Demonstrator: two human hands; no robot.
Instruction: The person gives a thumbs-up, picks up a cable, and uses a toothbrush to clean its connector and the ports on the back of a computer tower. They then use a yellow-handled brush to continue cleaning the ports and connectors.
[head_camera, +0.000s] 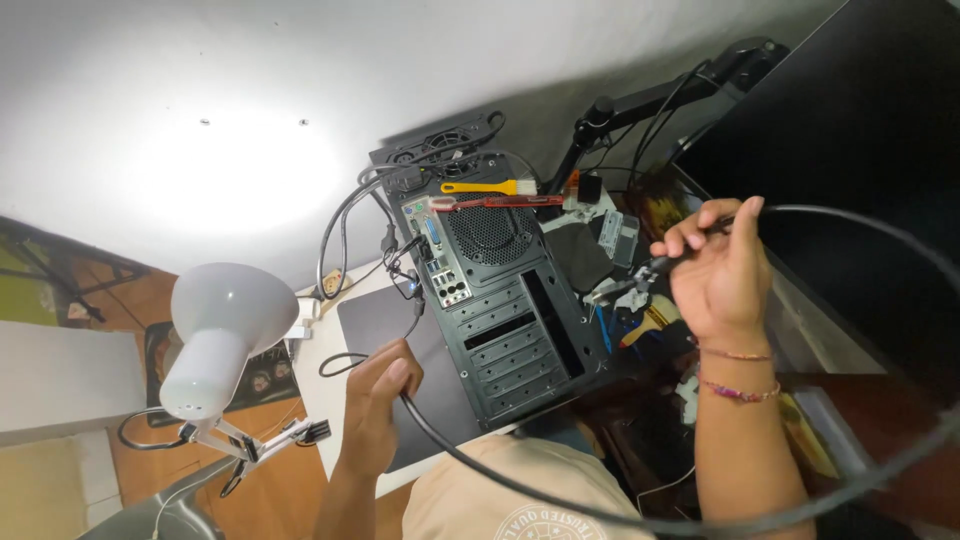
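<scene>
A black desktop computer case (505, 300) stands on a white desk (318, 375) with its rear panel facing me. My left hand (375, 400) grips a thick black cable (480, 465) just in front of the case's lower left side. My right hand (715, 265), with two bead bracelets on the wrist, is raised at the right and pinches the same cable's other stretch near its plug end. The cable loops wide around the right side and back under my arms. Other thin black cables (345, 225) hang from the case's rear ports.
A white desk lamp (215, 330) on a jointed arm stands at the left. A yellow-handled brush (485, 187) and a red-handled tool (495, 202) lie on top of the case. A black monitor (860, 130) on an arm fills the upper right. Small parts clutter the desk behind the case.
</scene>
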